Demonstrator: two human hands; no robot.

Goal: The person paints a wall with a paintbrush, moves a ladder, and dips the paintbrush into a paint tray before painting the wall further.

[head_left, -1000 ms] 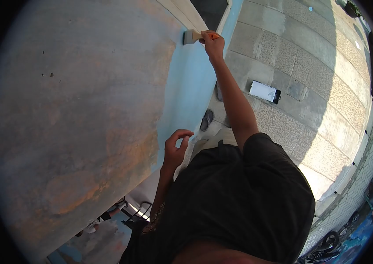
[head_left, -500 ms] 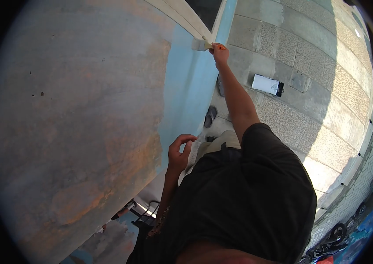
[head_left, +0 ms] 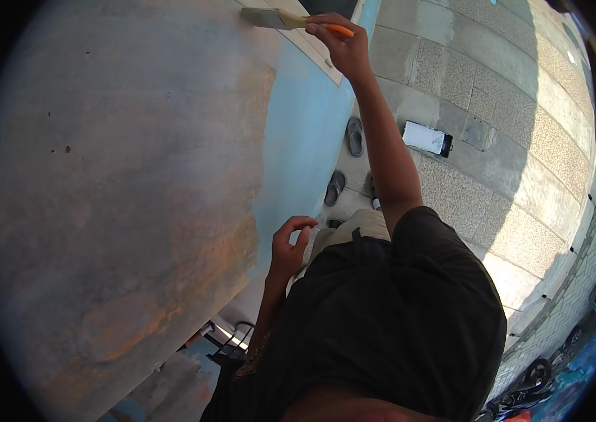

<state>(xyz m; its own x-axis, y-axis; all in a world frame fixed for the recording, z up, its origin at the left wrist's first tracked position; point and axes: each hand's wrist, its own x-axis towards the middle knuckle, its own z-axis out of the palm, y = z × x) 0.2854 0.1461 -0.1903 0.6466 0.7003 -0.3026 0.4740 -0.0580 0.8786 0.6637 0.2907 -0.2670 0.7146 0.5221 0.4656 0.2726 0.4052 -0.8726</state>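
At the top centre my right hand [head_left: 344, 43] is closed round the orange end of a paintbrush [head_left: 280, 19]. The brush points left, its bristles at the bare wall [head_left: 136, 141] beside the pale window frame [head_left: 312, 49]. Whether the bristles touch the wall I cannot tell. A light blue painted strip [head_left: 298, 133] runs down the wall's right part. My left hand [head_left: 293, 243] hangs near the lower part of that strip, thumb and fingers curved apart, holding nothing.
On the paving [head_left: 452, 190] lies a black tray [head_left: 427, 138] with white paint. Dark sandals [head_left: 335, 188] stand near the wall's foot. A dark-framed object [head_left: 235, 341] is at the bottom behind my left arm. Motorbikes [head_left: 533, 373] stand at the lower right.
My right hand has moved up with the brush, whose bristles have gone from the blue paint to the bare wall left of the frame. My left hand has barely moved.
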